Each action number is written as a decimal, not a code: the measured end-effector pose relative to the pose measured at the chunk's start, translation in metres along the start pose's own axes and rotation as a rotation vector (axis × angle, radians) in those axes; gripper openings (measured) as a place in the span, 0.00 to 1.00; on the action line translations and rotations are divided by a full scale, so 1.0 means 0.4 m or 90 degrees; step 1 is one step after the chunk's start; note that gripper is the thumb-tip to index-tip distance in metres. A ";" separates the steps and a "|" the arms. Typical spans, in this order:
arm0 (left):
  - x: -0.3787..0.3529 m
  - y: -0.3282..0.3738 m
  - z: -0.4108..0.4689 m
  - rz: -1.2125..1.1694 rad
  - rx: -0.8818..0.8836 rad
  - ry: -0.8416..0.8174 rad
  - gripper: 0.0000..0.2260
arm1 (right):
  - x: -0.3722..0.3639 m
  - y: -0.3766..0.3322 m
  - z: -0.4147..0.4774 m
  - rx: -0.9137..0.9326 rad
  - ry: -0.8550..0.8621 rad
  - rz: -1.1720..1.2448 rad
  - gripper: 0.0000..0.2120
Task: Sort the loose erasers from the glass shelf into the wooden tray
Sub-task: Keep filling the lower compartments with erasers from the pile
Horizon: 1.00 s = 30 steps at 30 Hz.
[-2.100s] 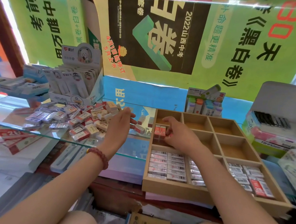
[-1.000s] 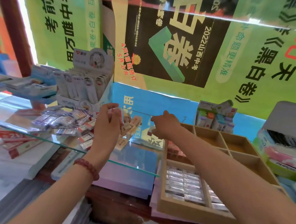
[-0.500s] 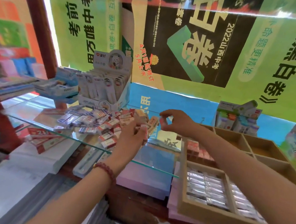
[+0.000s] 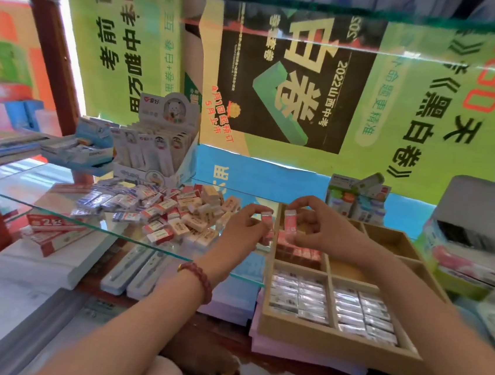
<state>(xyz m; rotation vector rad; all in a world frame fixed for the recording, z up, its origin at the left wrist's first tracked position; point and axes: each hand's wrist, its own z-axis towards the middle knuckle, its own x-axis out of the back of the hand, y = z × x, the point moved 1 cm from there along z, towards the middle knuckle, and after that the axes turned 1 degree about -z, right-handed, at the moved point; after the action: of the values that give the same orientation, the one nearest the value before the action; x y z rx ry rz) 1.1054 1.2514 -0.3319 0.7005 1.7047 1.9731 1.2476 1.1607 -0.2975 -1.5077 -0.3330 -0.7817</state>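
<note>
Holding a pink eraser (image 4: 290, 221) between thumb and fingers, the right hand (image 4: 318, 230) has come back over the wooden tray (image 4: 331, 341), near the middle of the frame. A moment ago it was reaching left toward the other hand. The left hand (image 4: 246, 228) pinches a second pink eraser (image 4: 266, 218) just beside the tray's left edge. A row of pink erasers (image 4: 297, 250) already lies in the box under the right hand, so this one likely goes there next. The pile (image 4: 176, 213) on the glass shelf (image 4: 56, 191), left of centre, is still big.
</note>
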 end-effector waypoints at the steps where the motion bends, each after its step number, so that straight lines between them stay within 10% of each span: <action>1: -0.013 0.005 -0.003 0.003 0.002 -0.007 0.08 | 0.003 0.012 -0.007 -0.016 0.041 -0.029 0.21; 9: -0.066 -0.001 -0.014 0.019 0.022 -0.012 0.12 | -0.004 0.165 -0.049 -0.167 0.209 -0.128 0.21; 18: -0.067 -0.013 -0.003 0.100 -0.014 -0.004 0.13 | -0.037 0.153 -0.003 -0.105 0.153 -0.277 0.29; 25: -0.075 -0.023 0.001 0.149 -0.014 -0.037 0.20 | -0.014 0.086 -0.049 -0.005 0.004 0.004 0.31; 30: -0.094 -0.028 -0.003 0.170 0.015 -0.080 0.22 | -0.028 0.062 -0.059 0.037 0.004 -0.066 0.25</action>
<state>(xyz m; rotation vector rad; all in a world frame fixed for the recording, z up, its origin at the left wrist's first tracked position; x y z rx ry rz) 1.1337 1.2285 -0.3467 1.0856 1.6308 2.0346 1.2492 1.1380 -0.3253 -1.4418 -0.4282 -0.8524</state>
